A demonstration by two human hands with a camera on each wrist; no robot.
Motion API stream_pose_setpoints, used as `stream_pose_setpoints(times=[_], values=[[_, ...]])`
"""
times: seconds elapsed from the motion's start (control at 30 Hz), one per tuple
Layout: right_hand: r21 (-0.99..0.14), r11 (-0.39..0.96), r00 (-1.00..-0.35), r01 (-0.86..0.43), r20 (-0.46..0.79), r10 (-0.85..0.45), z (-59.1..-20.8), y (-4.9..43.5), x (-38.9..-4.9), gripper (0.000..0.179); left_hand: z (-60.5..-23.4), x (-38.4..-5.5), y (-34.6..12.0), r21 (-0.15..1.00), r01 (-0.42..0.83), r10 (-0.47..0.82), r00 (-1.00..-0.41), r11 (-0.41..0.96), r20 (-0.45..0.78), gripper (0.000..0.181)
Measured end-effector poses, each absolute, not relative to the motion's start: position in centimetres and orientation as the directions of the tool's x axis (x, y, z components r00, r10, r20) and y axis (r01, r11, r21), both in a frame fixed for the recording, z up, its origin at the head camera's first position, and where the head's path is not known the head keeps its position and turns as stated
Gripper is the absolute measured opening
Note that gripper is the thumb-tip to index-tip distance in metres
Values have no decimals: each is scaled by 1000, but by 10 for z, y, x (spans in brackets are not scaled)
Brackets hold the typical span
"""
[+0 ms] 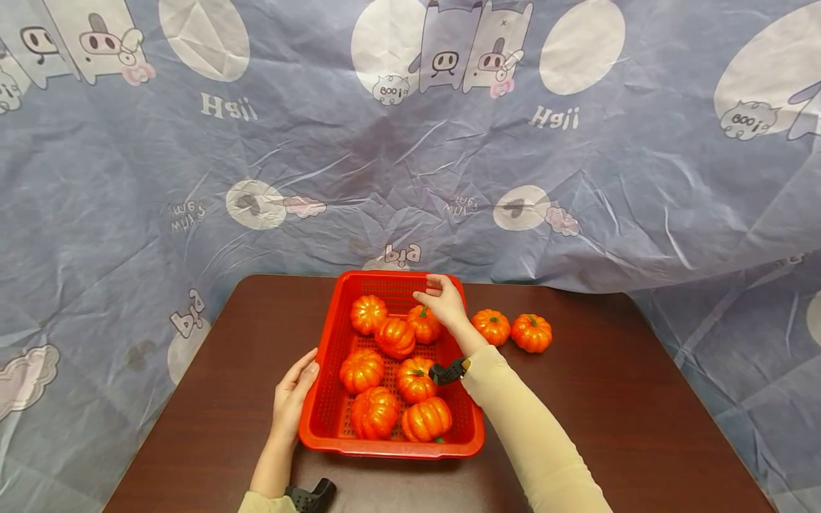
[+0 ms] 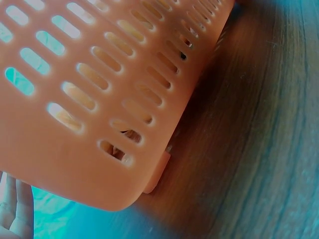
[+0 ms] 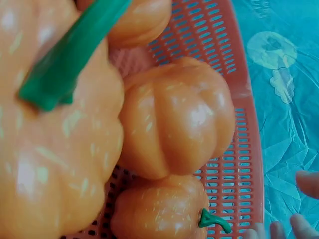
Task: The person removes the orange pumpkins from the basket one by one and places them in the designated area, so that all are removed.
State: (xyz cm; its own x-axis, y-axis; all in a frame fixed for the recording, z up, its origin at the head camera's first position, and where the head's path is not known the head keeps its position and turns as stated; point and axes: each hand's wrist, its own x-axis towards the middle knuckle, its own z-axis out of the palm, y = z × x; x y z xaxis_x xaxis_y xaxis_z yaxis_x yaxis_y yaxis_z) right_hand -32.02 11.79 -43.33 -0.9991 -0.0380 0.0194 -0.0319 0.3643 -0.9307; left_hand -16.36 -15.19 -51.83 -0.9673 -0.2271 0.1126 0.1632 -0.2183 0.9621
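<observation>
A red plastic basket [image 1: 391,447] with slotted walls sits on the table, holding several small orange pumpkins, among them a front-left pumpkin [image 1: 375,413] and a back-left pumpkin [image 1: 368,314]. My left hand [image 1: 295,392] rests against the basket's left side, fingers fairly straight along the wall. In the left wrist view, the slotted basket wall [image 2: 75,164] fills much of the picture, with fingers [image 2: 20,209] at its lower left. My right hand [image 1: 445,303] hovers over the basket's back right, fingers loosely bent and holding nothing, close above a green-stemmed pumpkin [image 1: 424,325].
Two more pumpkins, a nearer one [image 1: 491,327] and a farther one [image 1: 532,333], lie on the dark brown table [image 1: 609,406] right of the basket. A blue-grey printed cloth [image 1: 385,164] hangs behind the table. Black wrist cameras sit on both wrists.
</observation>
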Motion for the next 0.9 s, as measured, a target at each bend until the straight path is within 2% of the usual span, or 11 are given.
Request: stream_pose_setpoints(times=[0.23, 0.53, 0.9], values=[[-883, 469, -999, 19, -38, -31, -442, 116, -321, 53, -518, -163, -152, 960, 175, -229, -965, -220, 123, 38], [-814, 580, -995, 21, -72, -66, -451, 116, -320, 51, -519, -164, -152, 962, 180, -228, -965, -206, 131, 38], [-826, 563, -997, -26, -18, -73, -452, 114, -323, 30, -520, -165, -152, 965, 176, -230, -965, -195, 129, 38]])
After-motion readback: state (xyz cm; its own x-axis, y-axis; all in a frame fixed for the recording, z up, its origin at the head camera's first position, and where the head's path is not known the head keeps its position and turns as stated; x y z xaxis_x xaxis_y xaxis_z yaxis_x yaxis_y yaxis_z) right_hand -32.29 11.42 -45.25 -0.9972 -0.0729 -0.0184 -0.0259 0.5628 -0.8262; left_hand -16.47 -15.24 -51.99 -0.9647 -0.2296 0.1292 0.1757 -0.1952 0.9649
